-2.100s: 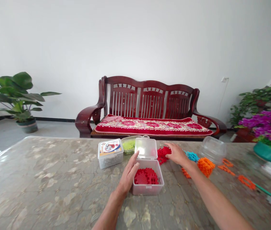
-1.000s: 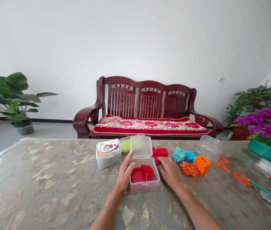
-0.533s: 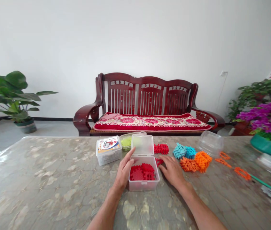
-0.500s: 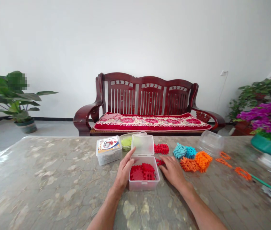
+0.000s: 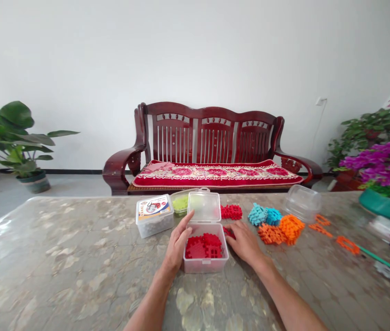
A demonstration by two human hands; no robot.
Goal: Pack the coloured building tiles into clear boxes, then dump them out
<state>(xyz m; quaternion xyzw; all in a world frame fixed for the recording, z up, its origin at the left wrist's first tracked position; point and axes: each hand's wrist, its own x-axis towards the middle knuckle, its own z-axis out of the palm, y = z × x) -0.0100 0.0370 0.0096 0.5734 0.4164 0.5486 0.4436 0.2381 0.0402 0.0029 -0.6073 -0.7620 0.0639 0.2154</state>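
Observation:
A clear plastic box [image 5: 205, 264] with its lid [image 5: 204, 206] hinged up stands in the middle of the table, holding several red interlocking pieces [image 5: 203, 245]. My left hand [image 5: 177, 247] rests against the box's left side, fingers stretched along it. My right hand [image 5: 245, 242] lies on the table just right of the box, fingers over a small red piece [image 5: 228, 232]; whether it grips the piece is unclear. More red pieces [image 5: 231, 211] lie behind the box.
A closed labelled box [image 5: 154, 215] and a box of green pieces [image 5: 181, 202] stand left of the lid. Teal [image 5: 264, 214] and orange pieces [image 5: 283, 229], an upturned clear box [image 5: 302, 202], and a purple flower pot [image 5: 386, 206] are to the right. A wooden bench [image 5: 212, 151] is beyond the marble-patterned table [image 5: 77, 257].
My right hand drew back from the far red pile to the table beside the box, bringing a few red pieces near it. The left hand stayed on the box.

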